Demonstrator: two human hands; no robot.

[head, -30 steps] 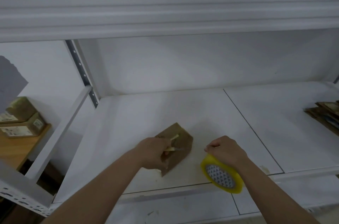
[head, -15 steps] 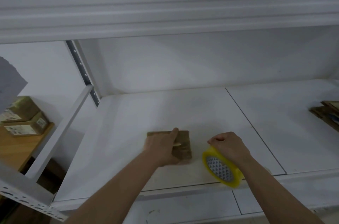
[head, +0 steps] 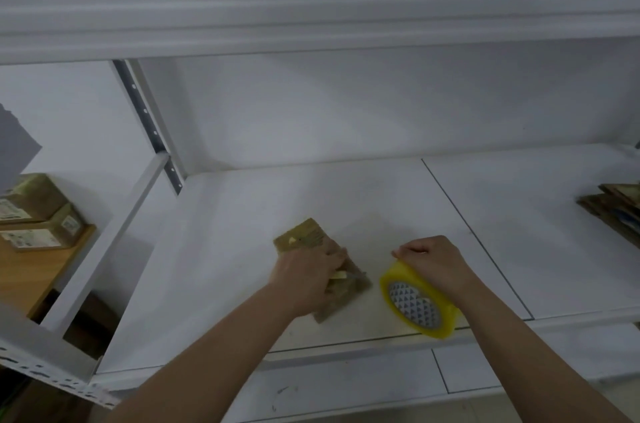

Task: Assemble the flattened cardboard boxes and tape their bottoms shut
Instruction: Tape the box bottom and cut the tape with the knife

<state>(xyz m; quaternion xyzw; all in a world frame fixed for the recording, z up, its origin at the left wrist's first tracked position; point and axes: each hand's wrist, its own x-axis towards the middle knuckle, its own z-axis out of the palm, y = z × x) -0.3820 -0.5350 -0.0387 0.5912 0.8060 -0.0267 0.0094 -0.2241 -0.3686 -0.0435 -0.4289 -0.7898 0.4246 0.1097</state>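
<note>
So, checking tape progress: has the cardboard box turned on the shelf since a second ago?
Yes. The cardboard box rotated under the left hand, judged against the shelf seam.

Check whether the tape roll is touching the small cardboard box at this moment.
Apart. The head view shows a strip of bare white shelf between the yellow tape roll, held by the right hand, and the cardboard box under the left hand.

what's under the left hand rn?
A small cardboard box on the white shelf; the left hand presses on it, hiding its middle. Yellowish tape bits peek out by the fingers.
</note>
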